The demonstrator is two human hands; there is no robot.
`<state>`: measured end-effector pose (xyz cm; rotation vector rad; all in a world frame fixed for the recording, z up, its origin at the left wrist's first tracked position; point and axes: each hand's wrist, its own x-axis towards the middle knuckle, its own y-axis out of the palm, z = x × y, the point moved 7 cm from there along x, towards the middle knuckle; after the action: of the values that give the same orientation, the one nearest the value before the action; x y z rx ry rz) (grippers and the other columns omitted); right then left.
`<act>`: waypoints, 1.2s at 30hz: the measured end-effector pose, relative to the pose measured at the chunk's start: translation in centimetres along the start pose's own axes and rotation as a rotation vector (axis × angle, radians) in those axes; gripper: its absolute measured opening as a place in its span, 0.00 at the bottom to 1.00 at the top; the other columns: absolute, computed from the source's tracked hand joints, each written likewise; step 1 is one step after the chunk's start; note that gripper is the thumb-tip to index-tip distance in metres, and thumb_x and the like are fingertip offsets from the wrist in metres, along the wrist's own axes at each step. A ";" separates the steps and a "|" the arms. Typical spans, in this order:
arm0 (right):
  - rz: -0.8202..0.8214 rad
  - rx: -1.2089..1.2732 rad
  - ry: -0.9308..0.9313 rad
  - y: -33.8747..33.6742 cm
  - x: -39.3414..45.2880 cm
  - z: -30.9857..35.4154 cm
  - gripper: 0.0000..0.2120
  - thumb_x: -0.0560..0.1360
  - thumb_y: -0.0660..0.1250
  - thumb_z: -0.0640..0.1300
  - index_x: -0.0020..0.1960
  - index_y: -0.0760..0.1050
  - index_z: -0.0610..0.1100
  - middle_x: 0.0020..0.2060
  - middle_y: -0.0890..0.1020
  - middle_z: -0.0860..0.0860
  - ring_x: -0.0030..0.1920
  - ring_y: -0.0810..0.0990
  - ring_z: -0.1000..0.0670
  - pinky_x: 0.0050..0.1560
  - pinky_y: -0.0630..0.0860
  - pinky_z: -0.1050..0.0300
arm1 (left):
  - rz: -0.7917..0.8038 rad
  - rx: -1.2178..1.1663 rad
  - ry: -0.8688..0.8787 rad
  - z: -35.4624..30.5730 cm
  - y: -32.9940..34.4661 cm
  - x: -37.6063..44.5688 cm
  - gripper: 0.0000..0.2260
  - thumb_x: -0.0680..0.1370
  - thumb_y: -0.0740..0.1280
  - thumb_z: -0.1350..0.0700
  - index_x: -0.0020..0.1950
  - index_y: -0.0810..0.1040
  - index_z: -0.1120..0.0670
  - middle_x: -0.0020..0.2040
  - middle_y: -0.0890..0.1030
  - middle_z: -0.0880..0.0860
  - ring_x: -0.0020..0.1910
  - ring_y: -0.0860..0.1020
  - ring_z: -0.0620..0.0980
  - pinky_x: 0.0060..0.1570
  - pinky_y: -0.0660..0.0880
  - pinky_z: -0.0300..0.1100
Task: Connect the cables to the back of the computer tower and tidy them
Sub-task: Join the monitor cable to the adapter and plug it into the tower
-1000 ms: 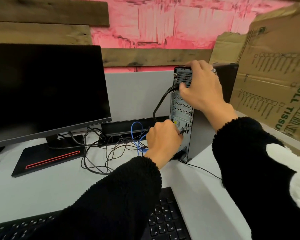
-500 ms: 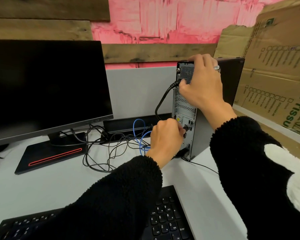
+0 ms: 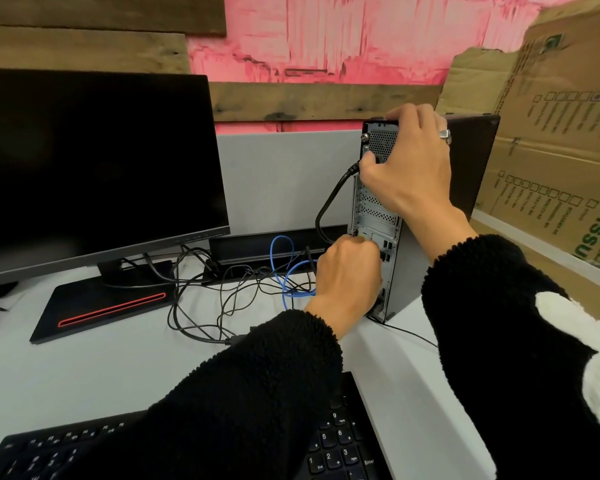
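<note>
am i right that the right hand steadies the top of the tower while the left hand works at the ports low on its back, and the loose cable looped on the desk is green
Not quite: the head view shows the looped cable is blue, not green. The rest holds: the right hand grips the top of the tower, and the left hand works at its lower ports.

An office desk or workstation: a pale grey desktop (image 3: 84, 368) backed by a grey partition panel (image 3: 284, 181), with a black flat monitor (image 3: 94, 168) at left, a black keyboard (image 3: 336, 441) near, and flattened brown cardboard boxes (image 3: 551, 140) far right
</note>
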<state>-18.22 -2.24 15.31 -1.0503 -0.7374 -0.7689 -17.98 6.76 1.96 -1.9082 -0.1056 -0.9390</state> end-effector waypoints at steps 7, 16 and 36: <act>0.003 -0.013 -0.027 0.1 -0.2 -0.2 0.26 0.73 0.68 0.50 0.68 0.70 0.43 0.64 0.72 0.46 0.71 0.67 0.43 0.67 0.73 0.45 | 0.025 -0.134 -0.031 3.1 -0.5 -0.6 0.13 0.76 0.74 0.47 0.60 0.85 0.47 0.54 0.84 0.50 0.54 0.79 0.52 0.52 0.78 0.50; -0.051 -0.016 0.001 0.5 -0.3 0.3 0.27 0.71 0.67 0.52 0.66 0.70 0.40 0.62 0.73 0.43 0.68 0.69 0.40 0.67 0.73 0.42 | -0.104 0.196 0.180 0.7 0.3 -1.4 0.05 0.66 0.79 0.57 0.33 0.85 0.53 0.31 0.81 0.51 0.35 0.79 0.54 0.37 0.70 0.43; -0.057 0.184 0.173 0.1 -1.1 1.1 0.27 0.72 0.67 0.51 0.70 0.71 0.45 0.72 0.69 0.48 0.76 0.67 0.44 0.74 0.69 0.40 | 0.356 -0.232 -0.623 25.0 -3.2 -8.6 0.13 0.84 0.64 0.47 0.54 0.87 0.51 0.46 0.87 0.50 0.47 0.83 0.49 0.44 0.75 0.39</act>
<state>-18.93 -0.97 14.74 -0.7888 -0.6781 -0.8140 -11.30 30.94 -7.12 -2.2816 -0.0204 -0.1026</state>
